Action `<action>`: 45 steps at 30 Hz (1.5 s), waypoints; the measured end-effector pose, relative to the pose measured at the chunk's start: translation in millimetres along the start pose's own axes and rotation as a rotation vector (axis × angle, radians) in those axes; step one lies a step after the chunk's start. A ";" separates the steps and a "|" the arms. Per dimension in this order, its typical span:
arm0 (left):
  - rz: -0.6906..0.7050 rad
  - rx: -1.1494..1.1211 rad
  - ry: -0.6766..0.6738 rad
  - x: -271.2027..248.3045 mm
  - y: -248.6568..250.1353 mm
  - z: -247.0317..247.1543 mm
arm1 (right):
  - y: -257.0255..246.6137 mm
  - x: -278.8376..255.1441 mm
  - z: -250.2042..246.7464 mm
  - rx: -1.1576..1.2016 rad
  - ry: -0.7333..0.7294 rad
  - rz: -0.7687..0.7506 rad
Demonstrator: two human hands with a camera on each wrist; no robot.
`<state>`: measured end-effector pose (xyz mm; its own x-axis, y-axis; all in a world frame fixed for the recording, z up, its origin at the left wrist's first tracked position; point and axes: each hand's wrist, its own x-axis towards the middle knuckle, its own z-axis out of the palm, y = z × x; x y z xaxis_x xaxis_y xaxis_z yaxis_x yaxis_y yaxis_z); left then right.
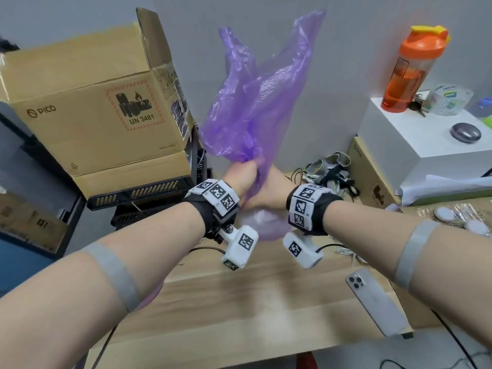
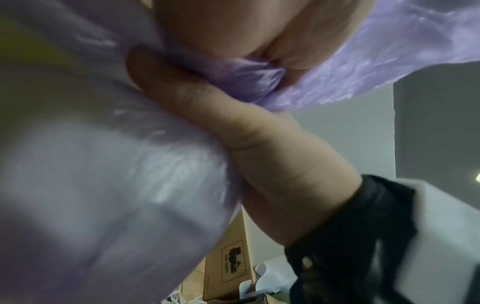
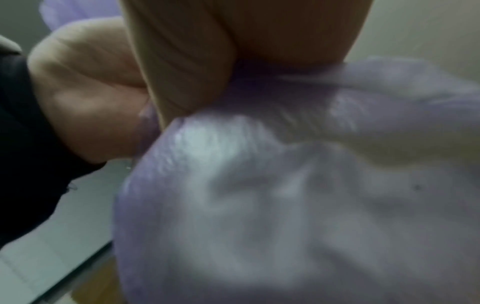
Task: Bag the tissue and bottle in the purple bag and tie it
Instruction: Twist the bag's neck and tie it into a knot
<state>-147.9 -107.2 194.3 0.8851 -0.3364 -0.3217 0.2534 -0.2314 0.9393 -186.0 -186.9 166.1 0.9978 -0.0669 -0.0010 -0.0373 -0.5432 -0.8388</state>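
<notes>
The purple bag [image 1: 255, 102] is clamped at its gathered neck by left hand [image 1: 241, 175] and, seemingly, right hand [image 1: 274, 191].

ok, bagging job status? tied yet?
Looks done: the purple bag bulges below the wrists with something pale inside, so loading seems finished, though tissue and bottle can't be told apart. In hand: the left hand and right hand both grip the gathered neck, with loose plastic standing up above them. Left: no knot is visible, so the tie still needs finishing.
</notes>
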 end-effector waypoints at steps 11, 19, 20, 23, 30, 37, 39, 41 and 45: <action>0.036 0.123 -0.045 -8.8 3.9 11.9 | 5.7 9.3 8.4 -0.165 0.107 0.115; 0.005 0.150 -0.015 -6.4 6.3 13.3 | 2.1 -18.0 -1.7 0.141 -0.093 0.030; 0.000 0.161 -0.025 -4.6 4.5 14.3 | 5.2 -17.2 -0.5 0.122 -0.062 0.030; 0.012 0.228 -0.115 -5.6 -0.7 14.5 | 9.6 -15.9 1.6 -0.048 0.001 0.056; 0.108 0.374 -0.401 1.3 -26.5 -17.9 | 11.1 -24.5 -11.8 -0.393 -0.163 0.137; 0.200 0.395 -0.518 3.2 -26.8 -21.0 | 5.5 -31.6 -14.0 -0.311 -0.061 0.209; 0.235 0.390 -0.528 6.0 -26.2 -21.5 | 4.6 -34.2 -15.8 -0.157 -0.056 0.252; 0.240 0.396 -0.542 6.9 -26.7 -20.9 | 5.2 -34.2 -14.4 0.013 0.010 0.309; 0.285 0.273 -0.628 3.8 -32.4 -10.3 | 10.6 -29.4 -3.5 0.208 0.157 0.413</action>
<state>-148.8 -91.6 163.9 0.4917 -0.8569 -0.1549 -0.1314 -0.2489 0.9596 -215.9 -193.6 159.1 0.8808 -0.3755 -0.2884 -0.4008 -0.2670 -0.8764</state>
